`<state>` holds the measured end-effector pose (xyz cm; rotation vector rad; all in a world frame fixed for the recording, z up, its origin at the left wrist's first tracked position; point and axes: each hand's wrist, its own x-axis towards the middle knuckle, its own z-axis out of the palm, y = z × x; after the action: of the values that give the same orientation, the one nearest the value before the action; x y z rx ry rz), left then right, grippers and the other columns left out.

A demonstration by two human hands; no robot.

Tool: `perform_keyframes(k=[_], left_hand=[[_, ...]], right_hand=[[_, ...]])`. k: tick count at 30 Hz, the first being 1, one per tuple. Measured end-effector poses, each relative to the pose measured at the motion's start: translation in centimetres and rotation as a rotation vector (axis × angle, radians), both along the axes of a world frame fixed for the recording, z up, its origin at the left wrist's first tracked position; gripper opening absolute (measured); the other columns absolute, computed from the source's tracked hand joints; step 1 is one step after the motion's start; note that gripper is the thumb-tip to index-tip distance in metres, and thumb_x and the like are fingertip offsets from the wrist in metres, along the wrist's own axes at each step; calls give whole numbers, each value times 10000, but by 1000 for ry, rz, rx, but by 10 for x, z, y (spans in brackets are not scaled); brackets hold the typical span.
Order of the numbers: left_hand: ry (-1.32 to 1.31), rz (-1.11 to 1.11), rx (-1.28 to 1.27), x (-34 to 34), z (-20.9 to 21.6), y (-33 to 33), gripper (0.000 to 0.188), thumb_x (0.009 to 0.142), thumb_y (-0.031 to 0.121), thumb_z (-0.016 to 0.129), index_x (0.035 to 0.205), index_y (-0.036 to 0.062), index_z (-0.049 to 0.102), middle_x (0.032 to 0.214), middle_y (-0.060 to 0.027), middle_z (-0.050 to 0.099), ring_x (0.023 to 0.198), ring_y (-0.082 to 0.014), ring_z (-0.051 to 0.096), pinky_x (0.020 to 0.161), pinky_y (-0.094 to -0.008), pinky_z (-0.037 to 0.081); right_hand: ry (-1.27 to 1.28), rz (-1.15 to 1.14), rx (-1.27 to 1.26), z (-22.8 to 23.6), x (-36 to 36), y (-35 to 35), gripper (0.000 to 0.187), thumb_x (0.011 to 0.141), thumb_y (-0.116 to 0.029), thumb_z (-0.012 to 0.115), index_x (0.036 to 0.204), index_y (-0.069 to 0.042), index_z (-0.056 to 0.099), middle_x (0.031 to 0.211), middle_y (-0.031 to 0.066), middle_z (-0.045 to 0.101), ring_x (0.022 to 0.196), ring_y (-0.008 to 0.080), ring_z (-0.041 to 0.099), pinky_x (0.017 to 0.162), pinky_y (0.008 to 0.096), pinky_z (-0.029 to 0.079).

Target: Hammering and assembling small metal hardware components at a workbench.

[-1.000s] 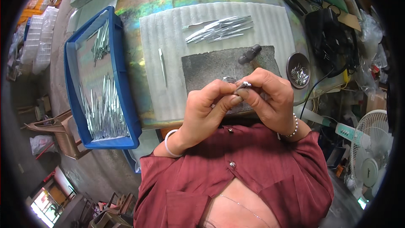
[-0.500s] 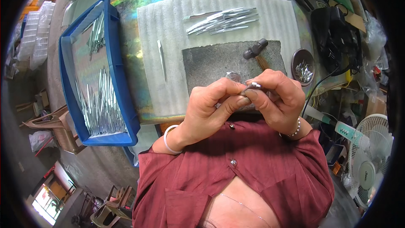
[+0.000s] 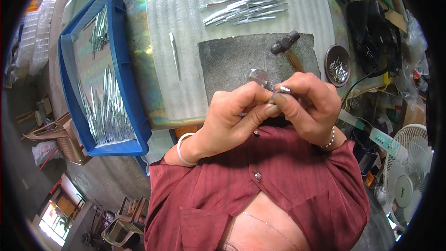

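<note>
My left hand (image 3: 239,111) and my right hand (image 3: 309,102) meet in front of my chest, thumb and fingers of each pinched together. Their tips close on one small thing, which is mostly hidden. A ribbed silvery piece (image 3: 282,90) shows at my right fingers; whether it is a ring or part of what I hold, I cannot tell. Just beyond the fingertips, a shiny round piece (image 3: 257,77) sits on a dark flat slab (image 3: 227,60). A hammer (image 3: 285,42) with a wooden handle lies on the slab, its handle reaching toward my right hand.
White foam sheet (image 3: 162,14) lies under the slab, bearing a pile of silvery metal strips (image 3: 246,9) and one lone strip (image 3: 174,56). At left stands a blue tray (image 3: 134,107) with many strips. A round bowl (image 3: 331,58) of small metal bits and a fan (image 3: 406,172) are at right.
The view has shifted slightly, so the table things sit higher in the picture. Both hands keep their pinch, with only a small turn of the right fingers.
</note>
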<state>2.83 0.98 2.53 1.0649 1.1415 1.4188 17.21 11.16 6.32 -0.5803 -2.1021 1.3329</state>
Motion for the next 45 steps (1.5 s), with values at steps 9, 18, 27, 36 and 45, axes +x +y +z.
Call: perform_keyframes(k=[9,18,27,36,45], left_hand=[[-275,-59,-215,-2,-9,-5,154,892,113,611,848,-24,557,674,-31,614,628,-38,537,537,-211,448],[-336,-240,-458,-19,3,7,202,921,190,577,938,-10,554,710,-51,631,549,-89,609,463,-184,481],[-492,-288,-509,-16,5,10,229,942,228,536,897,4,530,674,-79,622,516,-128,627,433,-201,513],[-383,-398,-543,-17,12,13,239,948,176,514,854,-39,472,673,-113,601,547,-188,644,468,-260,552],[-438,-441,-603,-14,15,22,251,956,204,504,866,-30,499,669,-105,598,547,-174,642,469,-261,553]], right_hand=[[-62,2,-800,-16,-4,2,111,886,-103,613,827,-15,579,647,17,602,496,35,536,417,151,360],[-53,-52,-1042,-35,-8,9,161,869,-175,629,772,-58,576,605,-16,528,429,7,402,364,155,283],[-14,-62,-1180,-40,-1,7,136,873,-167,616,790,-67,577,608,-33,505,417,8,373,369,151,284],[53,-94,-1057,-36,4,-6,138,891,-157,598,807,-51,569,630,-18,520,452,7,400,384,146,298],[149,-137,-1143,-37,12,-9,144,903,-146,579,800,-49,556,629,-18,515,437,9,390,377,148,299]])
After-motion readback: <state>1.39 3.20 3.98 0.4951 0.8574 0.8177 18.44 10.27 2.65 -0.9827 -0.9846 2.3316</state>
